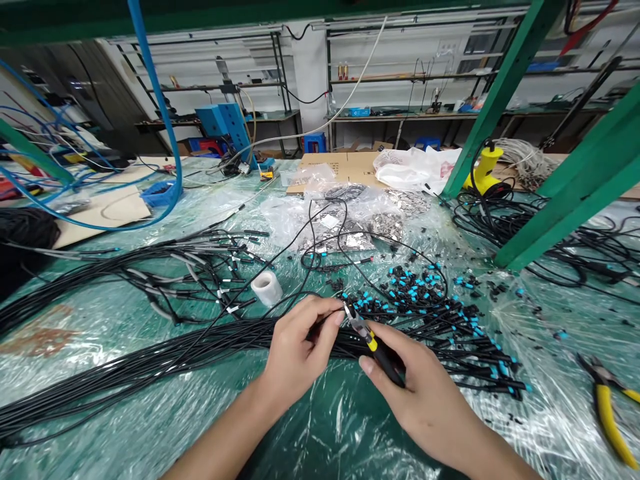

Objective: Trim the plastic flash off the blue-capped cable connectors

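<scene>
My left hand pinches a thin black cable near its end, above a long bundle of black cables. In my right hand is a pair of pliers with black and yellow handles. Their jaws meet the cable end just past my left fingertips; whether they bite on it I cannot tell. Behind and right of the pliers lies a heap of small black and blue connector pieces. Blue-tipped cable ends fan out to the right of my hands.
A white roll stands left of my hands. Plastic bags of metal parts lie behind. Yellow-handled cutters rest at the right edge. Green posts rise at right, by coiled black cable. A blue hose hangs at left.
</scene>
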`<state>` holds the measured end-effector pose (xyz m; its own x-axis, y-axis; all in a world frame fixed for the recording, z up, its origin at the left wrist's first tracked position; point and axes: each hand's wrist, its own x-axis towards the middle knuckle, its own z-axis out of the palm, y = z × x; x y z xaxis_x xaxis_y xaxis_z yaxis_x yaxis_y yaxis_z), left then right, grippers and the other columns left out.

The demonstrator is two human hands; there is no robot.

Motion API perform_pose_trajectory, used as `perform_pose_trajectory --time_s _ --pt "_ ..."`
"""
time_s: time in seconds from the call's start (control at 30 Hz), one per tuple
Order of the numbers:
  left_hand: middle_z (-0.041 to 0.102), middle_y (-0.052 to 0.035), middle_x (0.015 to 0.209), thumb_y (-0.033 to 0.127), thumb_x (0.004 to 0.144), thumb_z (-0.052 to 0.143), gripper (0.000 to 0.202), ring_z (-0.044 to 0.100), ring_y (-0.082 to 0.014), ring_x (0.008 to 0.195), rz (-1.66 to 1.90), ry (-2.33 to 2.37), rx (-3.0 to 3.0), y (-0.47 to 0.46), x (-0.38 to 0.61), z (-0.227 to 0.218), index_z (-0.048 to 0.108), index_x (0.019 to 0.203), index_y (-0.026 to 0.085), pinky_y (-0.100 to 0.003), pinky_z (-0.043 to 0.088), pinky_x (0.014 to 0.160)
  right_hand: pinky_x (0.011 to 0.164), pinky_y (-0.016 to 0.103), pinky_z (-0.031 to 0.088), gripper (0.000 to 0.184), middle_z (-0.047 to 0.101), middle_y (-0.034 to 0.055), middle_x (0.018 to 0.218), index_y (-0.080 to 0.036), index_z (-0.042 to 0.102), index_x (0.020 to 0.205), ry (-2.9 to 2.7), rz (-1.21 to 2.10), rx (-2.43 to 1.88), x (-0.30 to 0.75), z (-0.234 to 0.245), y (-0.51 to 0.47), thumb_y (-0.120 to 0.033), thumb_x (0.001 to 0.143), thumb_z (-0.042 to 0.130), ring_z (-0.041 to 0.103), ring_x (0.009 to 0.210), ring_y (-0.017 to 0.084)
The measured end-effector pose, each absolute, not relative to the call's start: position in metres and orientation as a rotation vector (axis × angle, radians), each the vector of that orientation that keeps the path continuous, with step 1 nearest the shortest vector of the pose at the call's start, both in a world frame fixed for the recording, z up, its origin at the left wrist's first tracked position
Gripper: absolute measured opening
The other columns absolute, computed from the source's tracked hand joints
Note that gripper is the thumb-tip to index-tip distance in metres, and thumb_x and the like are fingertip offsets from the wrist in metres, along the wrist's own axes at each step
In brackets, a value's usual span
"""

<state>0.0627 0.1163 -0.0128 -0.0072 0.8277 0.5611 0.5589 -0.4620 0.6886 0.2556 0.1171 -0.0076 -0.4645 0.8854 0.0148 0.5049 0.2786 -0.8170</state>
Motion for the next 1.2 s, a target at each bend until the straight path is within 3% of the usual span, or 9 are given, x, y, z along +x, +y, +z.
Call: perform_pose_trajectory --time_s 0.27,0.43,0.67,0.93,1.2 --pt "0.065 -0.0014 0.087 0.003 0.082 0.059 0.025 0.060 -0.0078 0.079 1.561 1.389 2.189 0.113 0.061 -0.012 0.059 0.102 0.018 -0.017 0.050 0.072 0.076 0.035 0.050 0.037 0.058 0.0028 0.104 -0.036 0.045 0.132 -2.264 0.648 -1.245 0.260 -0.014 0.120 -0.038 0.095 0.046 0.058 0.089 0.018" --pt "0.063 -0.0019 0.084 0.003 0.084 0.055 0.022 0.059 -0.0082 0.075 1.531 1.376 2.167 0.110 0.062 -0.011 0.059 0.100 0.018 -0.018 0.050 0.069 0.083 0.036 0.049 0.040 0.057 0.0037 0.111 -0.035 0.042 0.134 -2.305 0.463 -1.176 0.262 -0.016 0.123 -0.033 0.094 0.047 0.056 0.096 0.019" --pt "0.064 -0.0028 0.085 0.003 0.082 0.058 0.024 0.061 -0.0094 0.078 1.589 1.336 2.183 0.112 0.062 -0.011 0.059 0.101 0.018 -0.019 0.051 0.070 0.076 0.032 0.050 0.044 0.058 0.0033 0.103 -0.034 0.041 0.136 -2.335 0.424 -1.184 0.263 -0.017 0.124 -0.029 0.093 0.047 0.058 0.089 0.018" --pt "0.066 -0.0027 0.087 0.002 0.082 0.059 0.023 0.062 -0.0087 0.079 1.576 1.343 2.174 0.111 0.062 -0.010 0.062 0.099 0.017 -0.018 0.052 0.072 0.083 0.037 0.049 0.045 0.056 0.0046 0.110 -0.034 0.040 0.138 -2.322 0.305 -1.159 0.264 -0.019 0.129 -0.034 0.094 0.049 0.056 0.096 0.020" --pt "0.067 -0.0025 0.086 0.002 0.081 0.058 0.023 0.062 -0.0083 0.079 1.576 1.330 2.144 0.113 0.063 -0.011 0.063 0.099 0.017 -0.018 0.051 0.073 0.078 0.034 0.051 0.045 0.058 0.0042 0.106 -0.033 0.041 0.138 -2.359 0.252 -1.148 0.266 -0.022 0.129 -0.033 0.094 0.048 0.058 0.091 0.019"
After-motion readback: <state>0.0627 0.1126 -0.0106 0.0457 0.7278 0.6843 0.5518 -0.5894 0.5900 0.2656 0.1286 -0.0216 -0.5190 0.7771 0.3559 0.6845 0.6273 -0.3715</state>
